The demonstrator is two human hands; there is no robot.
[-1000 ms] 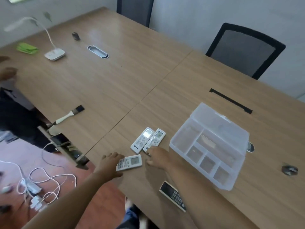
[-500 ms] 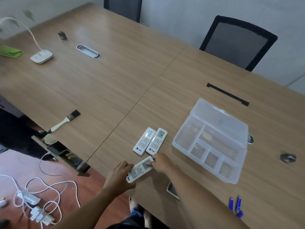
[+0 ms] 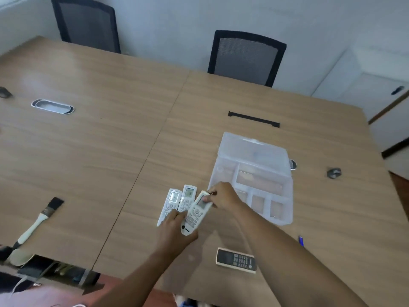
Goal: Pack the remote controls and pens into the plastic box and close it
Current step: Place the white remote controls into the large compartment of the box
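Observation:
Both my hands hold one white remote [image 3: 195, 214]: my left hand [image 3: 174, 231] grips its lower end and my right hand [image 3: 223, 197] pinches its top. It lies tilted beside two other white remotes [image 3: 171, 201] [image 3: 188, 196] that rest side by side on the table. The clear plastic box [image 3: 285, 196] stands open just right of my right hand, its compartments bare and its lid [image 3: 252, 149] folded back. A dark remote [image 3: 235, 260] lies near the front edge. A blue pen [image 3: 300, 240] shows beside my right forearm.
The wooden table [image 3: 110, 151] carries a paintbrush [image 3: 37, 220] at front left, an oval cable grommet [image 3: 52, 105], a black cable slot [image 3: 253, 119] and a small metal piece [image 3: 333, 173]. Two black chairs [image 3: 245, 56] [image 3: 86, 23] stand behind it.
Both hands have carried the white remote up and to the right, from the table's front edge to beside the two other white remotes. The view has swung to the right.

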